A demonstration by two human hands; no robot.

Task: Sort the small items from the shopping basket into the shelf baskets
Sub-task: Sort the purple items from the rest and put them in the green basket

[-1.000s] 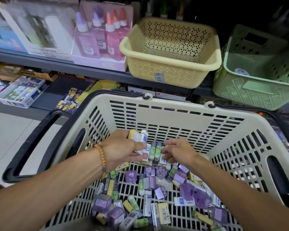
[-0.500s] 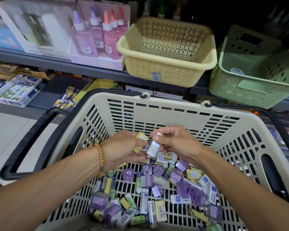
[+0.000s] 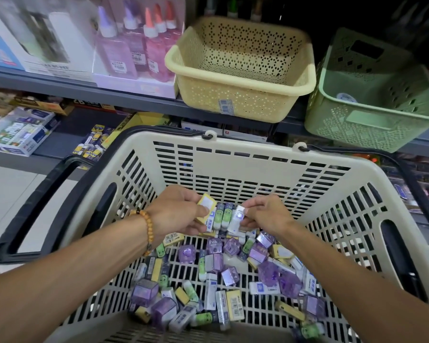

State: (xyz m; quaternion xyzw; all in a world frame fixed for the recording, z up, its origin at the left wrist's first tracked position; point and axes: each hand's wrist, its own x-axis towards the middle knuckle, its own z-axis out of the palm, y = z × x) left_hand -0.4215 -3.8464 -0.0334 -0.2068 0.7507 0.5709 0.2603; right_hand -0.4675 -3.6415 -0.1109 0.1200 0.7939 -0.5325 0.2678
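Cream shopping basket (image 3: 245,154) was still full | left hand (image 3: 176,214) gripped several erasers (image 3: 206,206) | right hand (image 3: 264,216) pinched one white eraser (image 3: 235,217) | yellow shelf basket (image 3: 240,68) seemingly empty.

Grey metal shelf edge (image 3: 84,91) carries a lilac display carton of pink and purple glitter-glue bottles (image 3: 134,53), a white product box (image 3: 47,38) beside it. Lower shelf: open white-blue carton of small packs (image 3: 18,134), yellow cartoon-print packets (image 3: 94,142). Pale tiled floor (image 3: 8,189) at left.
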